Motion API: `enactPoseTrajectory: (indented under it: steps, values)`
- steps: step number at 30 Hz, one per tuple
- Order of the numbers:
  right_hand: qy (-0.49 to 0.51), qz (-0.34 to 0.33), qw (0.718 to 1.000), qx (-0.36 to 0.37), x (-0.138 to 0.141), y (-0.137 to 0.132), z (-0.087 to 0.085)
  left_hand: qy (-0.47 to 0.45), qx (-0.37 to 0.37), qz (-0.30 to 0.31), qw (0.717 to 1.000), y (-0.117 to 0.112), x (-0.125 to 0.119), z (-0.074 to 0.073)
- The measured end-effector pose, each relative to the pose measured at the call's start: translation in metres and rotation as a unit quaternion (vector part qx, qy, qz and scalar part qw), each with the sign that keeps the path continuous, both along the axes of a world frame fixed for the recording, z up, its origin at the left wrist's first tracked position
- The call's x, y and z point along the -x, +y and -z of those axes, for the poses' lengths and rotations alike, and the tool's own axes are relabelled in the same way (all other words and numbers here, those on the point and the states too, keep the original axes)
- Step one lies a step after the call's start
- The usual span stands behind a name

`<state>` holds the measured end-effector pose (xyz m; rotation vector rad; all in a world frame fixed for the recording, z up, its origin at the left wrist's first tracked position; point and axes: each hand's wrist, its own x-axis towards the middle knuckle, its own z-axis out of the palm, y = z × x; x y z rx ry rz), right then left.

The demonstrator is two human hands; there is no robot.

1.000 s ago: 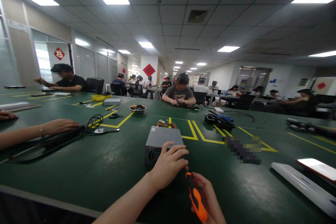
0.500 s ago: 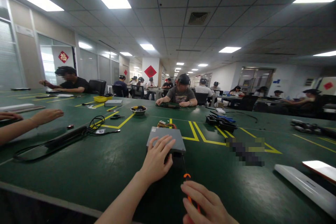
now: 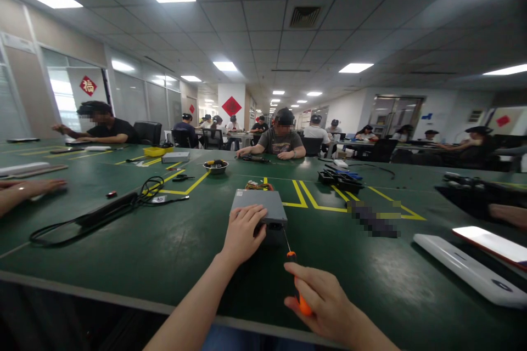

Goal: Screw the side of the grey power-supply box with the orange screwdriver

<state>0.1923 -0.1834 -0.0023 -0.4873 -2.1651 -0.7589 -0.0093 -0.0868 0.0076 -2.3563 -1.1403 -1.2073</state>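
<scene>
Left hand [image 3: 244, 233] on one grey box [image 3: 268, 199], right hand [image 3: 325, 297] gripping one screwdriver [image 3: 291, 256]

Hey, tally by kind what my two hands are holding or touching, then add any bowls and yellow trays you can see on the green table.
Power supply, under the left hand: 1
Screwdriver, in the right hand: 1
Bowl: 1
Yellow tray: 1
Total: 4
</scene>
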Motion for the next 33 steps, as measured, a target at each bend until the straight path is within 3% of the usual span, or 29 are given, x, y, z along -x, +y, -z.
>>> enactPoseTrajectory:
  steps: [6,15,24,33]
  values:
    - [-0.058,0.006,0.996,0.062,0.002,-0.008,-0.009,-0.011,0.003,-0.003,1.0,0.0,-0.001,0.003]
    - [0.007,-0.001,1.0,0.01,-0.001,0.001,0.007,-0.018,0.007,-0.001,1.0,-0.001,-0.001,0.003]
    - [-0.05,0.022,0.997,0.053,0.006,-0.005,-0.006,-0.023,0.008,-0.001,1.0,-0.001,-0.002,0.003]
    - [-0.043,0.028,0.998,0.036,0.005,-0.004,-0.001,-0.025,0.009,-0.001,1.0,-0.002,-0.002,0.003]
